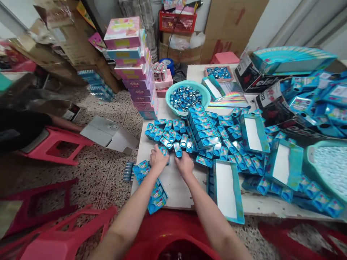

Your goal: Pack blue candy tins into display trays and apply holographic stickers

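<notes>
Small blue printed boxes, each with a round recess at one end, crowd the white table. My left hand (158,159) is at the near side of the group, its fingers curled around a small blue box (163,150) that they partly cover. Close by on the right, my right hand (185,164) pinches the near end of another small blue box (177,148); its fingertips are partly hidden. Several more boxes (157,204) lie in a row by my left forearm. Beyond my hands is a stack of boxes (204,126).
A turquoise basin (207,104) of small round metallic pieces stands at the back. Open blue trays (240,213) lie to the right, near black cartons (256,77). Pink boxes (139,85) are piled high at the back left. Someone's arm (66,123) shows at far left, beside a red stool (63,139).
</notes>
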The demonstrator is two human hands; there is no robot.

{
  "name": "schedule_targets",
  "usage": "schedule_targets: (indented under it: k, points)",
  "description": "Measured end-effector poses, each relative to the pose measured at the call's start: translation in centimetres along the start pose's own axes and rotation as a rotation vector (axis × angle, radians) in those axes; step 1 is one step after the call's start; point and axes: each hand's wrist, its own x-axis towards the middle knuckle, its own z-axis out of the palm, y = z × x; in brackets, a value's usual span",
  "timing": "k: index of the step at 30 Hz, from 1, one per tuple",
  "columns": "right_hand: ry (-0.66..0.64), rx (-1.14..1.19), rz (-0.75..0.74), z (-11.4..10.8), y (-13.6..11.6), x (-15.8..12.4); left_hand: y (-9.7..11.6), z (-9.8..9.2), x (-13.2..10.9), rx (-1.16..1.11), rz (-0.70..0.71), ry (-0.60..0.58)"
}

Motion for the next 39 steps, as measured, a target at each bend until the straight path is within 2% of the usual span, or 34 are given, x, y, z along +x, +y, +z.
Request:
schedule_targets:
  k: [2, 4, 8, 11, 14, 17, 20, 22, 24, 26, 27, 29, 31, 34, 37, 39]
  points:
    - [-0.023, -0.068, 0.017, 0.4, 0.1, -0.2, 0.6, 1.0, -1.1, -0.029, 0.054, -0.003]
    - [-0.038, -0.092, 0.002, 0.7, 0.7, -1.6, 0.7, 1.5, -1.8, -0.048, 0.111, -0.017]
    - [-0.061, 0.026, -0.046, 1.2, 1.8, -4.2, 0.0, 1.8, -2.5, -0.077, 0.236, -0.045]
    - [-0.058, 0.109, -0.056, 1.8, 2.1, -4.7, 0.1, 2.0, -3.2, -0.096, 0.222, -0.066]
    - [-0.062, 0.089, -0.069, 2.4, 2.8, -5.8, 1.1, 2.6, -4.0, 0.007, 0.174, -0.022]
    - [-0.025, 0.120, -0.226, 2.1, 4.3, -8.7, 2.1, 3.3, -4.7, 0.121, 0.157, 0.055]
    - [0.120, 0.229, -0.514, -0.3, 6.7, -12.6, 2.4, 3.4, -5.3, 0.161, 0.148, 0.061]
    - [0.286, 0.241, -0.606, -3.0, 8.9, -14.6, 2.1, 3.5, -5.9, 0.184, 0.161, 0.021]
    - [0.502, 0.175, -0.524, -5.8, 11.5, -15.5, 1.9, 3.7, -6.6, 0.228, 0.197, -0.028]
    - [0.681, 0.064, -0.300, -7.9, 14.4, -15.4, 1.8, 4.1, -7.0, 0.271, 0.223, -0.050]
    - [0.720, 0.014, -0.168, -8.5, 15.8, -15.1, 1.9, 4.3, -7.1, 0.285, 0.237, -0.056]
    - [0.660, -0.029, 0.063, -8.9, 18.3, -14.2, 2.2, 4.0, -7.0, 0.290, 0.268, -0.060]
    - [0.460, 0.004, 0.198, -8.7, 19.9, -13.6, 2.5, 2.7, -6.9, 0.263, 0.302, -0.083]
    - [0.178, 0.035, 0.259, -8.4, 20.4, -13.2, 3.3, -1.4, -7.9, 0.113, 0.389, -0.147]
    - [0.098, -0.022, 0.252, -9.0, 19.7, -13.2, 5.9, -5.9, -10.6, -0.134, 0.554, -0.354]
    - [0.083, -0.051, 0.244, -9.5, 19.4, -13.2, 8.9, -7.0, -12.5, -0.226, 0.653, -0.566]
